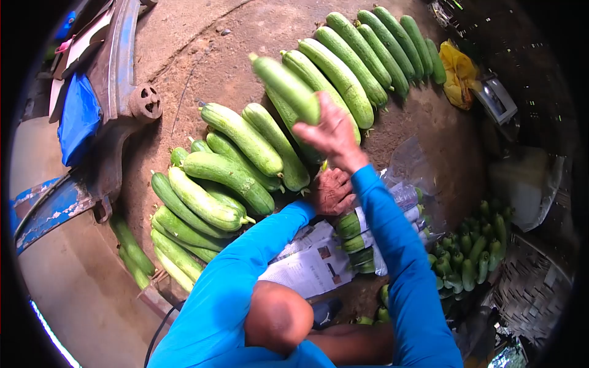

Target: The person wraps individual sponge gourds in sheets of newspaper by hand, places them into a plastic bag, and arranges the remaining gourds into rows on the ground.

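Note:
My right hand (334,132) grips a large pale green cucumber (285,86) near its lower end. Both are blurred, and the cucumber tilts up to the left above a row on the ground. Just below, my left hand (333,191) has its fingers curled inward; whatever may be in them is hidden. A light green cucumber (242,138) lies left of my hands, in a pile of several. Close to my left hand, more cucumbers (353,236) sit partly covered by paper and clear plastic. Printed newspaper (307,267) spreads below my left wrist.
A blue-painted metal frame (123,55) with a blue plastic bag (80,116) stands at the left. Several small green cucumbers (469,254) are heaped at the right, near a woven basket (531,288). A yellow bag (457,76) lies at the upper right.

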